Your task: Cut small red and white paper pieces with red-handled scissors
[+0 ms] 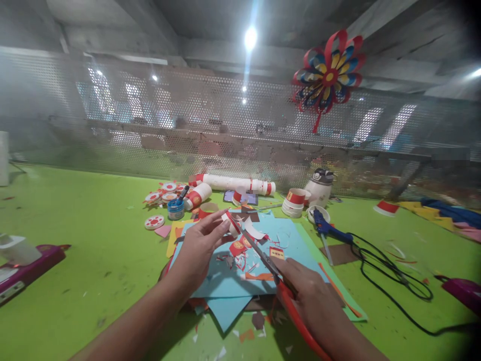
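My left hand (205, 245) pinches a small white paper piece with a red edge (232, 224), holding it above the stack of light blue paper sheets (210, 286). In my right hand (308, 286) is a pair of scissors with red handles (259, 249). Its blades point up and left, with their tips close beside the paper piece; whether they touch it I cannot tell. Beneath my hands, paper scraps (240, 260), round red-and-gold cutouts (237, 247) and a red-and-yellow label (277, 252) lie on the blue sheets.
A blue glue gun (330, 228) with a black cable lies right. Behind the paper are white tubes (236, 183), a phone (248, 197), a cup with a red band (295, 203), a jug (319, 188) and a blue jar (175, 209). Power strips (33, 271) sit at both sides.
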